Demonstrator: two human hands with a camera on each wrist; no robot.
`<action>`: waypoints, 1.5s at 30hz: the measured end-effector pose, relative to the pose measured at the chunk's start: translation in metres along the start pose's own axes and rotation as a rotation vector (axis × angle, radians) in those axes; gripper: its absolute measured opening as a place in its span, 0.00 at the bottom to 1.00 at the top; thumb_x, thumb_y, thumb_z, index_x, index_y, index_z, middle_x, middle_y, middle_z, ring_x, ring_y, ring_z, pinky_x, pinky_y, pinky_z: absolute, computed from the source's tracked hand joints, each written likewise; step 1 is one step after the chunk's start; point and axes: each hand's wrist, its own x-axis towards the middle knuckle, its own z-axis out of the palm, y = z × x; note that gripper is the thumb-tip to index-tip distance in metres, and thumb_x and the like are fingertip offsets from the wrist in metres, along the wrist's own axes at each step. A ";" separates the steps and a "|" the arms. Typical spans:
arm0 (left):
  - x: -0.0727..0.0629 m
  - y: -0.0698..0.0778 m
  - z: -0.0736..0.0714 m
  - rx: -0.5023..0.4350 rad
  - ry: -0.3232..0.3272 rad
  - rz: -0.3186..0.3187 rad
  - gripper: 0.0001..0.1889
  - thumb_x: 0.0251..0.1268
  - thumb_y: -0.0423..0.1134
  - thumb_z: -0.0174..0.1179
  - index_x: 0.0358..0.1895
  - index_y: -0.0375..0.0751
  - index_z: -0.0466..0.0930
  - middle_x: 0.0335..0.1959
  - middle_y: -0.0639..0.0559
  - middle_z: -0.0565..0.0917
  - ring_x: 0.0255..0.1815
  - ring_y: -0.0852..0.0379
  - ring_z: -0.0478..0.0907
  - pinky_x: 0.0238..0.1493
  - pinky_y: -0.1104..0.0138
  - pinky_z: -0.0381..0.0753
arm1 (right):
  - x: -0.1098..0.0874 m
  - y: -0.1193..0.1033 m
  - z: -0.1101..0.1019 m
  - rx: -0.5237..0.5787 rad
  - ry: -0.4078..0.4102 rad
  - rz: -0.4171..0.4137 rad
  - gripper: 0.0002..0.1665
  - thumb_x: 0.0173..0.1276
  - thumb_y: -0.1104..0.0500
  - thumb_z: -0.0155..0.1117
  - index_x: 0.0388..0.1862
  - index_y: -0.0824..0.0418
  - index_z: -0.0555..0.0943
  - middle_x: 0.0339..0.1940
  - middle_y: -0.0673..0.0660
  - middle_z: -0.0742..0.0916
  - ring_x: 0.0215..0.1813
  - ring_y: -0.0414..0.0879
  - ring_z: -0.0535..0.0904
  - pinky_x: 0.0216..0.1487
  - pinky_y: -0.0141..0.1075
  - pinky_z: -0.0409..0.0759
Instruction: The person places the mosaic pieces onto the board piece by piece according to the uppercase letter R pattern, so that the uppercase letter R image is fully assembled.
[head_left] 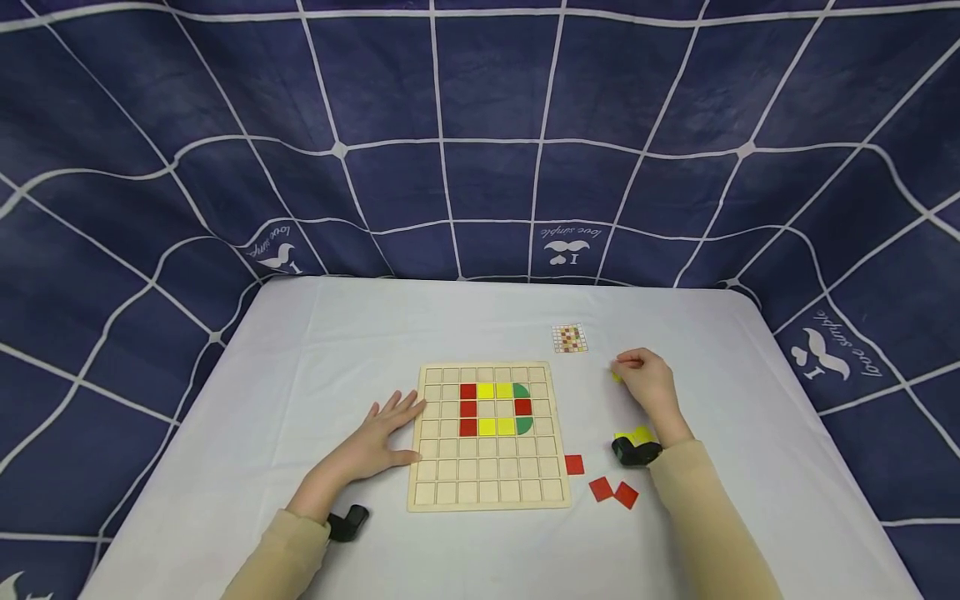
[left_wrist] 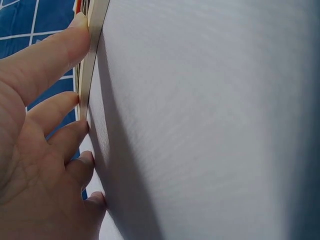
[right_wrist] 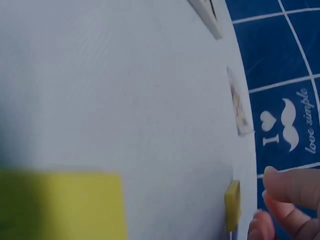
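A wooden grid board (head_left: 489,471) carries red squares (head_left: 468,408), yellow squares (head_left: 486,427) and two green rounded pieces (head_left: 521,390). My left hand (head_left: 378,437) lies with spread fingers at the board's left edge, its thumb (left_wrist: 65,42) and some fingertips touching the rim. To the right of the board, my right hand (head_left: 647,382) bends its fingers close over a small yellow tile (head_left: 617,377). In the right wrist view, the yellow tile (right_wrist: 232,205) shows apart from the fingertips (right_wrist: 272,177), and nothing shows between them.
A small patterned card (head_left: 570,338) lies beyond the board's upper right corner. Loose red tiles (head_left: 601,489) are near its lower right. More yellow tiles (head_left: 637,435) lie by the right wrist camera (head_left: 636,452). Dark blue checked cloth (head_left: 487,183) rises behind the white table.
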 end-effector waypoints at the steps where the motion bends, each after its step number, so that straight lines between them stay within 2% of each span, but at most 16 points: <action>1: 0.000 0.000 0.000 0.000 -0.001 -0.003 0.45 0.54 0.44 0.72 0.76 0.42 0.60 0.80 0.44 0.53 0.82 0.38 0.38 0.78 0.40 0.32 | 0.000 0.002 -0.001 -0.006 0.002 0.009 0.17 0.69 0.56 0.63 0.49 0.67 0.80 0.39 0.60 0.82 0.37 0.48 0.76 0.33 0.31 0.72; 8: 0.001 0.000 0.001 -0.005 0.001 -0.002 0.45 0.54 0.44 0.72 0.76 0.43 0.60 0.80 0.44 0.53 0.82 0.38 0.38 0.78 0.40 0.31 | 0.000 0.009 -0.001 -0.036 0.000 0.059 0.22 0.66 0.54 0.67 0.51 0.69 0.77 0.39 0.61 0.79 0.39 0.51 0.74 0.34 0.32 0.70; 18: 0.002 0.000 0.002 -0.004 0.002 0.000 0.46 0.54 0.45 0.73 0.76 0.42 0.60 0.80 0.44 0.53 0.82 0.38 0.39 0.78 0.40 0.32 | -0.001 0.005 0.001 -0.095 -0.014 0.089 0.20 0.64 0.55 0.69 0.47 0.67 0.78 0.33 0.58 0.80 0.34 0.48 0.74 0.29 0.32 0.69; 25: 0.000 0.000 0.002 -0.004 0.002 0.001 0.45 0.54 0.44 0.72 0.76 0.42 0.60 0.80 0.43 0.53 0.82 0.38 0.39 0.78 0.39 0.32 | -0.006 0.007 0.005 -0.109 -0.032 0.049 0.19 0.65 0.54 0.68 0.47 0.68 0.80 0.33 0.59 0.80 0.34 0.49 0.74 0.29 0.32 0.70; 29: 0.000 0.000 0.002 -0.003 0.000 -0.001 0.45 0.54 0.44 0.72 0.76 0.42 0.60 0.80 0.43 0.53 0.82 0.38 0.39 0.78 0.39 0.32 | -0.015 0.001 0.008 -0.064 -0.050 0.045 0.20 0.65 0.53 0.69 0.48 0.66 0.80 0.34 0.59 0.80 0.33 0.48 0.74 0.29 0.31 0.71; 33: 0.000 0.000 0.001 0.008 0.001 -0.004 0.45 0.54 0.44 0.72 0.76 0.41 0.60 0.80 0.43 0.53 0.81 0.37 0.39 0.78 0.39 0.33 | -0.025 -0.009 0.014 -0.005 -0.088 0.007 0.20 0.65 0.52 0.70 0.49 0.64 0.79 0.35 0.58 0.82 0.32 0.46 0.76 0.30 0.30 0.74; 40: 0.001 0.000 0.000 0.022 0.001 -0.001 0.45 0.55 0.45 0.72 0.76 0.41 0.60 0.80 0.42 0.53 0.81 0.37 0.39 0.78 0.39 0.33 | -0.047 -0.029 0.035 0.168 -0.245 -0.105 0.16 0.64 0.58 0.70 0.47 0.64 0.79 0.33 0.55 0.87 0.33 0.42 0.84 0.34 0.29 0.80; 45: 0.001 -0.001 0.000 0.023 0.004 0.003 0.45 0.54 0.45 0.72 0.76 0.42 0.60 0.79 0.42 0.54 0.81 0.37 0.40 0.78 0.39 0.33 | -0.067 -0.044 0.057 0.210 -0.322 -0.154 0.13 0.62 0.60 0.71 0.44 0.62 0.81 0.31 0.53 0.87 0.32 0.42 0.84 0.35 0.29 0.80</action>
